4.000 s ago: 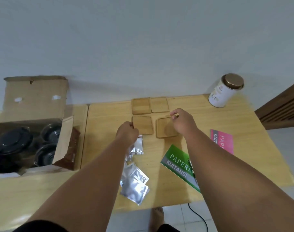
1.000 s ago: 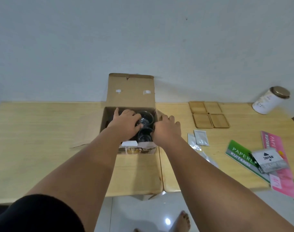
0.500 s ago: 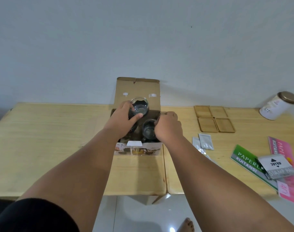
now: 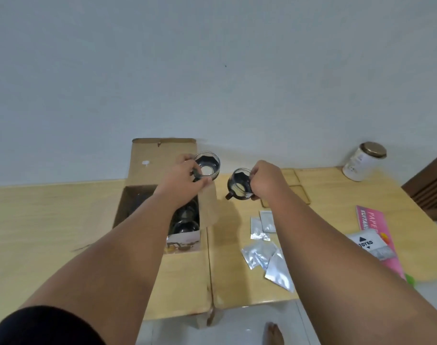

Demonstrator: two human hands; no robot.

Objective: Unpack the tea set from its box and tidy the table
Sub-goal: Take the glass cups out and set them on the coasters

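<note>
Fingers [image 4: 187, 160] of the left hand [image 4: 183, 181] curl round a small clear glass cup with a dark base [image 4: 208, 166], thumb underneath and fingertips at the near rim. The cup is held in the air above the far right corner of the open brown cardboard box [image 4: 147, 168], in front of its upright lid flap. Fingers [image 4: 254, 172] of the right hand [image 4: 266, 181] pinch a second clear glass cup with a dark base and a small dark handle [image 4: 237, 186]. It is tilted, mouth toward the camera, and hangs over the light wooden worktop [image 4: 50, 220] just right of the box. The two cups are near each other but apart.

Inside the box, below the left forearm, more dark round glassware [image 4: 186, 221] shows in the right-hand compartments; how many pieces I cannot tell. A side flap of the box [image 4: 208, 210] leans outward to the right.

On the worktop right of the box lie several silver foil sachets [image 4: 262, 253], some overlapping. Square wooden coasters [image 4: 298, 188] lie flat behind the right hand, partly hidden by it. A white cylindrical canister with a bronze lid [image 4: 361, 161] stands at the far right corner. Near the right edge a pink printed booklet [image 4: 372, 219] lies with a white packet marked JOYKO [image 4: 368, 244] on top of it.

A black sleeve [image 4: 38, 327] covers the left upper arm, and a bare foot [image 4: 274, 334] rests on the pale tiled floor below the worktop's edge.
</note>
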